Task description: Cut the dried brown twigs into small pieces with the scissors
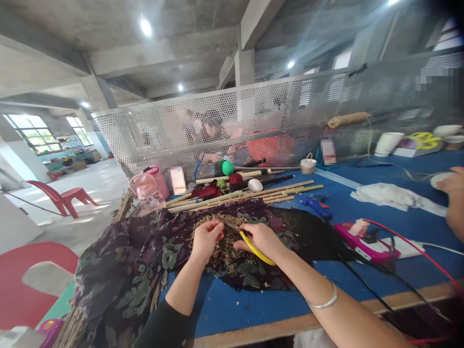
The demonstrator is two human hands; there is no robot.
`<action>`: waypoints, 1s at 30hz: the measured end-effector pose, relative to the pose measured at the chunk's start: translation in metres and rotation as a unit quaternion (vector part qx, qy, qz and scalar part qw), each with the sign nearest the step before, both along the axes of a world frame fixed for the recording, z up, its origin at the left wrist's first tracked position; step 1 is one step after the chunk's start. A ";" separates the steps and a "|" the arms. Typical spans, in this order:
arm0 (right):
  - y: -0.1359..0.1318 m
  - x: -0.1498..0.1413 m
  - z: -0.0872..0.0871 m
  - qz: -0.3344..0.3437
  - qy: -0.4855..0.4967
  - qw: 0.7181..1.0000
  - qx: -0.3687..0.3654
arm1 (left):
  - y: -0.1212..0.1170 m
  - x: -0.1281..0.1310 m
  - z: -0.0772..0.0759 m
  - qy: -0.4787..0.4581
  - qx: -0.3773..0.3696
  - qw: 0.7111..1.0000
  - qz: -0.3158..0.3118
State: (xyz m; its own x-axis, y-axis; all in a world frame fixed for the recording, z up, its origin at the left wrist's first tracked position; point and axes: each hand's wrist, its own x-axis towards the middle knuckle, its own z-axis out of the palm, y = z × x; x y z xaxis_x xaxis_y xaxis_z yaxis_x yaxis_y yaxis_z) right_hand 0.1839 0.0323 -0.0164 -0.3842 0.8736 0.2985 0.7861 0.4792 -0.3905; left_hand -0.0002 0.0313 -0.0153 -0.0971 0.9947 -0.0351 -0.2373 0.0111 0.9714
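Note:
My right hand (pixel 261 241) grips a pair of scissors (pixel 255 249) with yellow handles, its dark blades pointing up and left toward my other hand. My left hand (pixel 207 240) is closed in a pinch near the blade tips; what sits between its fingertips is too small to make out. Beneath both hands lies a heap of small brown dried plant pieces (pixel 232 253). The heap rests on a dark leaf-patterned cloth (pixel 134 270) spread over the blue table (pixel 221 309).
Beyond the cloth lie several thin sticks (pixel 246 195), coloured balls and a pink bag (pixel 149 186). To the right are a blue glue gun (pixel 317 205), a pink power strip (pixel 366 244) with cables, and another person's hand (pixel 455 193). A perforated metal screen (pixel 217 121) stands behind.

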 end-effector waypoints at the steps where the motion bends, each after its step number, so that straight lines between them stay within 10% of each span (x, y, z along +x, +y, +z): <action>1: 0.000 0.000 -0.001 0.000 0.001 1.000 -0.003 | 0.000 0.000 0.000 -0.003 -0.002 1.000 0.005; 30: -0.002 -0.001 0.002 0.030 0.024 0.999 0.014 | 0.001 -0.003 0.000 -0.007 0.071 0.996 0.053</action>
State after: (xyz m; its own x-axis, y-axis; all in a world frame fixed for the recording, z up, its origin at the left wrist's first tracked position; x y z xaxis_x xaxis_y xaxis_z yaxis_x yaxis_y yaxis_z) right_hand 0.1830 0.0301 -0.0146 -0.4207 0.8399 0.3430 0.7356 0.5371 -0.4129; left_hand -0.0031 0.0320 -0.0154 -0.2031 0.9738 0.1024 -0.2430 -0.1515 0.9581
